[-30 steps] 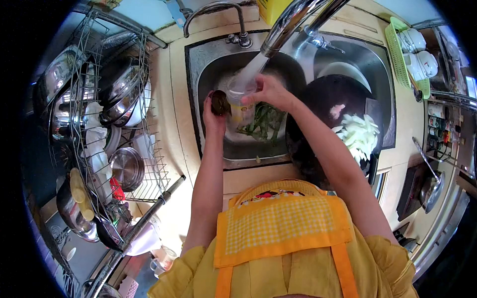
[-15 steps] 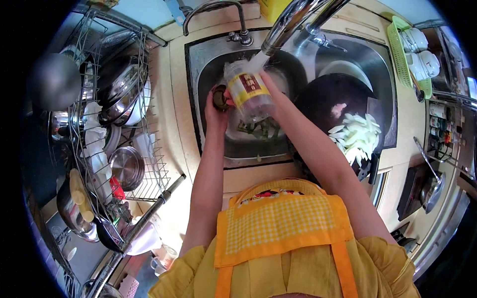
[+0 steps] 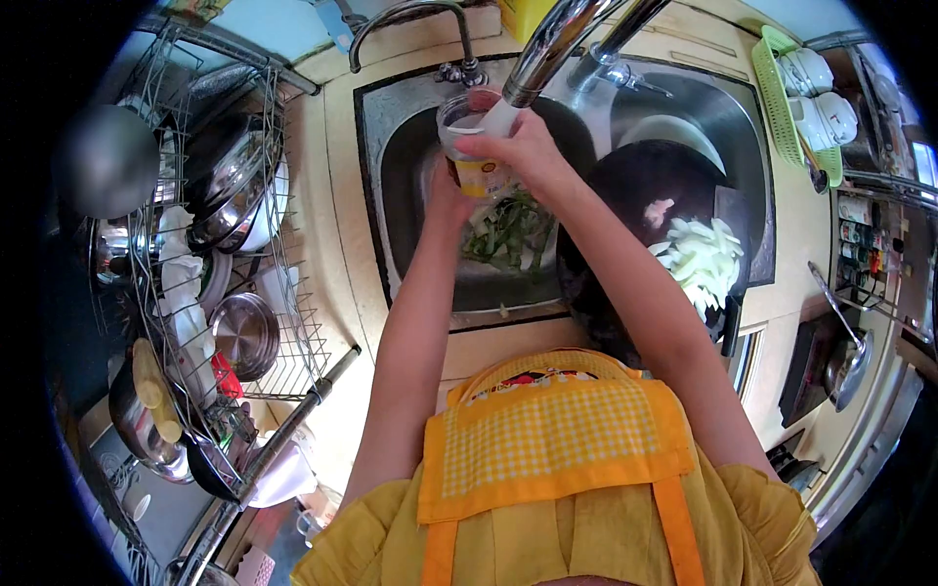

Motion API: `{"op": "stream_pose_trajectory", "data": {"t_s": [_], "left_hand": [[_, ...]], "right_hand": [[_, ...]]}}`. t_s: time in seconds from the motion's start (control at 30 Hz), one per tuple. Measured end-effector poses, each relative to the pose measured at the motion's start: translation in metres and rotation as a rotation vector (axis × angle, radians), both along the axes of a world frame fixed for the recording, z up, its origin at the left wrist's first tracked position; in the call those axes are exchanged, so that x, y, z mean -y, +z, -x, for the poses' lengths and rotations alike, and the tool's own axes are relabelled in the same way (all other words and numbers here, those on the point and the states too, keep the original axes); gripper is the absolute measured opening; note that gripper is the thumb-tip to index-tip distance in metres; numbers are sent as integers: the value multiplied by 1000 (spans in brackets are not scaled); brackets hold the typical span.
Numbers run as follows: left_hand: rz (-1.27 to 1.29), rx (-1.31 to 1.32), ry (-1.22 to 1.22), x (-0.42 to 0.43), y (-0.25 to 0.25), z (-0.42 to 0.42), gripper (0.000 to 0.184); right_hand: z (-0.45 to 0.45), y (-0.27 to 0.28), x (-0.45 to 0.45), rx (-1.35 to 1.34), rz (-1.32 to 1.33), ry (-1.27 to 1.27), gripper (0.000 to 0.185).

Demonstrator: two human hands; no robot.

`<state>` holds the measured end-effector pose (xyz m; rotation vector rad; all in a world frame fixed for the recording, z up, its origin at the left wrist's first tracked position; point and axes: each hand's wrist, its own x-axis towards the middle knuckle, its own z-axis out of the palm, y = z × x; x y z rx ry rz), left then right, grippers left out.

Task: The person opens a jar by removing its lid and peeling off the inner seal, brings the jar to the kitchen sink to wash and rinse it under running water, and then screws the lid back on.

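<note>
A clear jar (image 3: 480, 182) with a yellow label is under the faucet spout, its round mouth turned up toward me. My right hand (image 3: 532, 151) is closed on it, the thumb lying across its near side. My left hand (image 3: 449, 198) is at the jar's lower left; its fingers are hidden behind the jar, and whether it holds anything does not show. White water (image 3: 500, 118) comes from the chrome faucet (image 3: 539, 68) beside the jar mouth. Below, cut green leaves (image 3: 510, 232) lie in the left sink basin (image 3: 410, 230).
A dark wok (image 3: 625, 210) sits over the right basin, with pale sliced vegetable (image 3: 702, 262) and a pink piece (image 3: 659, 211). A second thin faucet (image 3: 467, 70) stands behind. On the left is a wire dish rack (image 3: 293, 342); a green basket (image 3: 772, 88) holds white cups.
The jar has moved up and left and tipped so its mouth faces me. My left hand has gone behind it, and the dark round lid it held is out of sight.
</note>
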<state>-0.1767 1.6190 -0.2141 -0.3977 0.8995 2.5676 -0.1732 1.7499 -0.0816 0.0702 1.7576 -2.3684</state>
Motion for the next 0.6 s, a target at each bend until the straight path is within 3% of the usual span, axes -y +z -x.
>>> {"op": "stream_pose_trajectory", "data": {"t_s": [0.2, 0.33, 0.53, 0.6], "left_hand": [[73, 58, -62, -29, 79, -8, 44], [-125, 82, -150, -33, 73, -3, 51], [-216, 222, -134, -23, 60, -4, 64], [-418, 92, -275, -11, 47, -3, 64]], "right_hand": [[-9, 10, -20, -83, 11, -96, 73], [-12, 7, -40, -159, 111, -247, 74], [-18, 16, -76, -181, 270, -389, 63], [-19, 15, -81, -187, 214, -411, 62]]}}
